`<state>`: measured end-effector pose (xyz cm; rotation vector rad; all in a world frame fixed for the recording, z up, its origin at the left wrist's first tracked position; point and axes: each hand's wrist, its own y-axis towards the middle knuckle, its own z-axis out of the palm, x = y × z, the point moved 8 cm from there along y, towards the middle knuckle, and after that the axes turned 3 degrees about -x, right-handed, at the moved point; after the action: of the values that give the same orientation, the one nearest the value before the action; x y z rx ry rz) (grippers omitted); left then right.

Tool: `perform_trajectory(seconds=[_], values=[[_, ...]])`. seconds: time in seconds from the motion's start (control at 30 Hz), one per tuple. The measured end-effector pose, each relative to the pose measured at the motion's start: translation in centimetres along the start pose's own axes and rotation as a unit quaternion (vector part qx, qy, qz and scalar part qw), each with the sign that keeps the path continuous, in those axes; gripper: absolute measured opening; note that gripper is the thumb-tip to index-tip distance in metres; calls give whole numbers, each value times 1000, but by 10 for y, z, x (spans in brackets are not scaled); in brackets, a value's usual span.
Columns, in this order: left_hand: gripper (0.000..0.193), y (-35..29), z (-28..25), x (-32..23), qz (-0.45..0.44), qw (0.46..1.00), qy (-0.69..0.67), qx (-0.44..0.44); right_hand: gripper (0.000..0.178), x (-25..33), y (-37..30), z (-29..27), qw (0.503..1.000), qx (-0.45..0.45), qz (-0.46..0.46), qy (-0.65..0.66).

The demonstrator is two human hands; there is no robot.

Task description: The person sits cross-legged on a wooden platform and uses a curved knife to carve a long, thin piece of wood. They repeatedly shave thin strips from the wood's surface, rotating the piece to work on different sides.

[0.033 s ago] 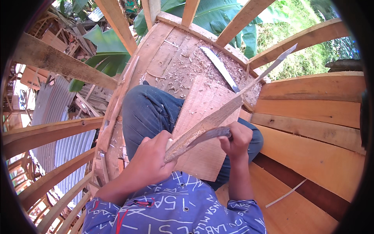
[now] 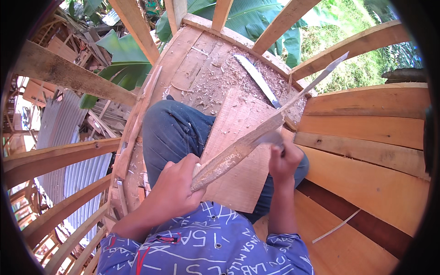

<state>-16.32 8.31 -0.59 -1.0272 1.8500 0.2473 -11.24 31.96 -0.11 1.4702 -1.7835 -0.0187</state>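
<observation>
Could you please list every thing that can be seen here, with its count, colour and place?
wooden stick: one, pale brown, long and pointed, held slanting over the lap
flat board: one, light brown, lying on the lap
long blade: one, grey, lying among wood shavings ahead
curved planks: several, orange-brown, at the right
wooden ribs: several, brown, at the left and top
metal sheets: grey, below at the left
left hand: gripping the stick's near end
right hand: closed on a dark tool against the stick

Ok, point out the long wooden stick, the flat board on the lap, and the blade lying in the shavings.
long wooden stick (image 2: 256, 137): head view, middle of its shaft.
flat board (image 2: 238, 178): head view, bare face below the stick.
blade (image 2: 256, 79): head view, middle of its flat side.
</observation>
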Motion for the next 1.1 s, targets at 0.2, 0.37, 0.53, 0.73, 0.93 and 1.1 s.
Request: perform_trajectory(seconds=[0.2,0.37,0.53,0.73,0.93,1.1], values=[[31,1,7,1,2,1000,-5,19,45,2,-1,-7,999,7,-29,26],[31,6,3,-9,6,1000,-17,-2,43,-32,-9,-2,985,2,152,79],[31,6,1,-7,5,1000,19,3,47,-10,-9,-4,991,-46,49,119],[30,1,8,-2,7,1000,9,13,48,-59,-16,-39,967,-74,212,123],[29,-2,8,-5,2,1000,9,12,47,-65,-13,-27,912,-121,296,256],[29,-1,6,-6,4,999,20,38,46,-66,-26,-34,939,-80,261,208]])
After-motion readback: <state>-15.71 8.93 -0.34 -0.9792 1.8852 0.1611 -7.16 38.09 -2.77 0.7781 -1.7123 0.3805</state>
